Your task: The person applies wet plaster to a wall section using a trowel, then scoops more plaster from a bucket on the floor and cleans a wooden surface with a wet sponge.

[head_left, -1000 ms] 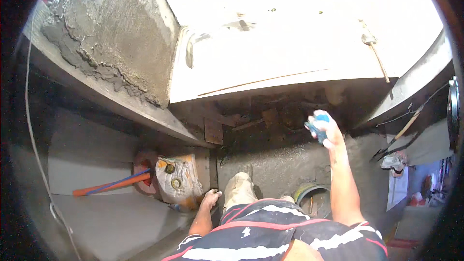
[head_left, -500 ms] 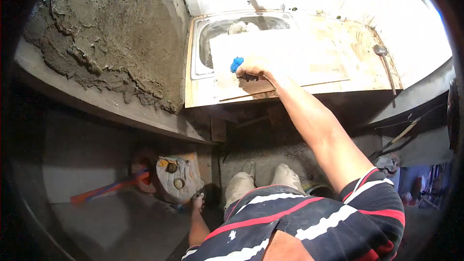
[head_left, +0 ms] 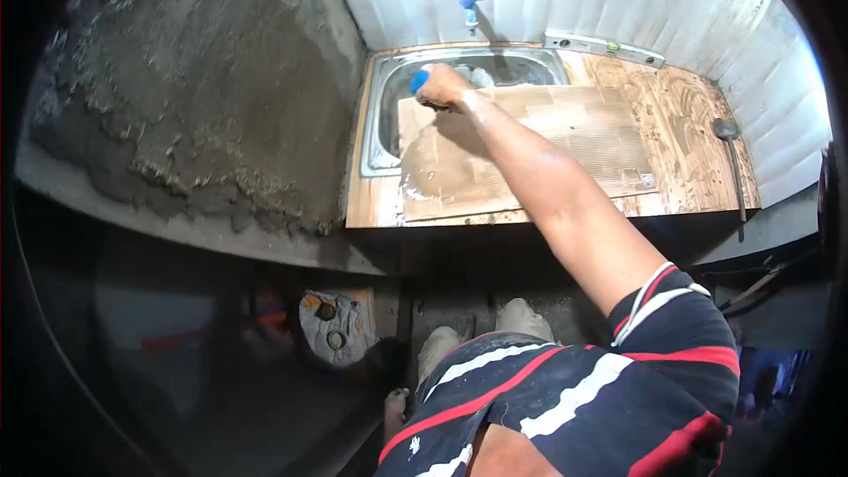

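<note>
My right hand (head_left: pixel 444 87) is closed around a crumpled blue wad (head_left: pixel 420 82), a cloth or sponge, above the left far corner of a large tile (head_left: pixel 565 132). Ridges cover the tile's upturned face, and its left part looks wet. It lies on the wood-look countertop (head_left: pixel 698 141), with its far left part reaching over the metal sink (head_left: pixel 382 159). Low by my side, in shadow, hangs my left hand (head_left: pixel 397 403), its fingers loosely bent and nothing visible in them.
A blue-handled tap (head_left: pixel 471 2) juts from the wall above the sink. A spirit level (head_left: pixel 605 48) rests along the wall; a dark-headed mallet (head_left: pixel 726 130) lies at the right. Rough wet mortar (head_left: pixel 203 97) covers the left slab. A white sack (head_left: pixel 340 327) sits below.
My right hand has moved away from me and slightly left with the blue wad, from over the tile to its far left corner. My left hand has dropped lower. The picture is darker.
</note>
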A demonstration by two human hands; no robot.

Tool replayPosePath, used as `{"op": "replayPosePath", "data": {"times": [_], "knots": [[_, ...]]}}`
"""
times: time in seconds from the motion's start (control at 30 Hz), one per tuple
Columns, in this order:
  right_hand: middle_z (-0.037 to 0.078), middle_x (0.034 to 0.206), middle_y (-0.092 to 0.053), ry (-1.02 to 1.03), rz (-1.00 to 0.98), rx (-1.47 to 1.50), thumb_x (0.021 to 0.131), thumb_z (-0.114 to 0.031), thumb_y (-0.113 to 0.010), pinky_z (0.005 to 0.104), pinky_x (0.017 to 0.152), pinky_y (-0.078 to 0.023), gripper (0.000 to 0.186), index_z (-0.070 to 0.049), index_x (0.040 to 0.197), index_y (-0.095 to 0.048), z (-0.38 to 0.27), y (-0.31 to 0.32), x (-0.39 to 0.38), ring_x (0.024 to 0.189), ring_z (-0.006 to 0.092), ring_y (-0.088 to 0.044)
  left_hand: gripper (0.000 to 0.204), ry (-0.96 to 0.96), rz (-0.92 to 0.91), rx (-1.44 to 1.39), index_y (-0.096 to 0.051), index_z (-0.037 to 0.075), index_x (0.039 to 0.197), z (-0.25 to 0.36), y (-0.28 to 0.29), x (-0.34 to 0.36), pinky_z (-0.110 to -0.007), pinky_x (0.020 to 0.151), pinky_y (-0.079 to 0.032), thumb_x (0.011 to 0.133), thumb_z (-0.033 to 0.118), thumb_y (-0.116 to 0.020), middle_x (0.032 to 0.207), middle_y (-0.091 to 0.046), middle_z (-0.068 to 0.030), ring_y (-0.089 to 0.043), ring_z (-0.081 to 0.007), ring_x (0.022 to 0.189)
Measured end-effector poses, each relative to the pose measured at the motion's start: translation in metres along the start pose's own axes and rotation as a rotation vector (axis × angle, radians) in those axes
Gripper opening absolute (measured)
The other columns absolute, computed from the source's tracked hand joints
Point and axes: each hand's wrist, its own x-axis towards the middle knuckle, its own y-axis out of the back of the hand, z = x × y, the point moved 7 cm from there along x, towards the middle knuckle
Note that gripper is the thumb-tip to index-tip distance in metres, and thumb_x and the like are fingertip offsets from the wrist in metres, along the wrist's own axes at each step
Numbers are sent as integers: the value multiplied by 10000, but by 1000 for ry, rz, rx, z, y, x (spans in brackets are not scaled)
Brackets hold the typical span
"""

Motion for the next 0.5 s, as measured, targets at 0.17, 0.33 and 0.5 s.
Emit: {"op": "replayPosePath", "data": {"times": [0.17, 0.33, 0.5], "knots": [[234, 873, -691, 30, 130, -130, 723, -163, -602, 464, 738, -541, 282, -42, 972, -659, 0, -9, 35, 831, 379, -688, 283, 65, -70, -18, -692, 40, 1067, -17, -42, 12, -335, 677, -481, 880, 252, -703, 840, -655, -48, -589, -159, 745], [249, 1105, -658, -118, 145, -48, 797, -132, -572, 457, 942, -494, 289, -36, 1051, -669, 43, 9, 21, 1063, 412, -627, 286, 49, -47, 28, -688, 32, 1071, 4, -45, 14, -334, 686, -481, 882, 246, -701, 848, -659, -52, -592, -158, 759], [254, 1081, -674, -264, 171, 90, 794, -99, -573, 430, 864, -517, 338, -15, 1114, -644, 137, 69, -21, 1021, 394, -661, 288, 48, -33, 4, -685, 24, 1074, 21, -33, 24, -333, 696, -482, 884, 240, -698, 855, -663, -55, -595, -156, 773]]}}
